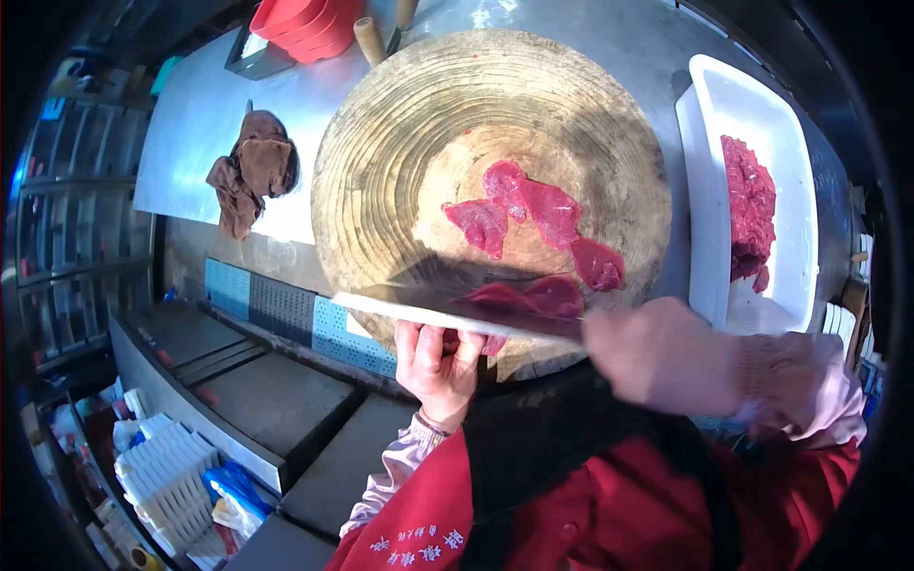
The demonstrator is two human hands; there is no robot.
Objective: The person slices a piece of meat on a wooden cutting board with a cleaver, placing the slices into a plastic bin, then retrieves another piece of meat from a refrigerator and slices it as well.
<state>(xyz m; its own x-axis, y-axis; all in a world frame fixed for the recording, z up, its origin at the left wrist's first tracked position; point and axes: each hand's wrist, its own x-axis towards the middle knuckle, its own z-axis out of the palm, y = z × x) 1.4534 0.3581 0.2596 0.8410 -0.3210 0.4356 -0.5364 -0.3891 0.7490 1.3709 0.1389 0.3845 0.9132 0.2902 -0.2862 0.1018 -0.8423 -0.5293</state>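
Note:
My right hand (657,352), blurred by motion, is closed round the handle of a broad-bladed knife (447,317). The blade points left across the near part of a round wooden chopping block (371,171). A larger piece of red raw meat (533,297) lies right at the blade's far side. Below the blade is my left hand (440,376), fingers curled, with the tips hidden behind the knife. A bit of meat shows beside those fingers; I cannot tell whether they grip it. Flat meat slices (550,214) lie across the middle of the block.
A white tub (700,190) with a heap of red meat (749,205) stands right of the block. On the metal table to the left lies a crumpled brown cloth (255,171). Red containers (309,29) and a wooden handle (369,41) are at the back.

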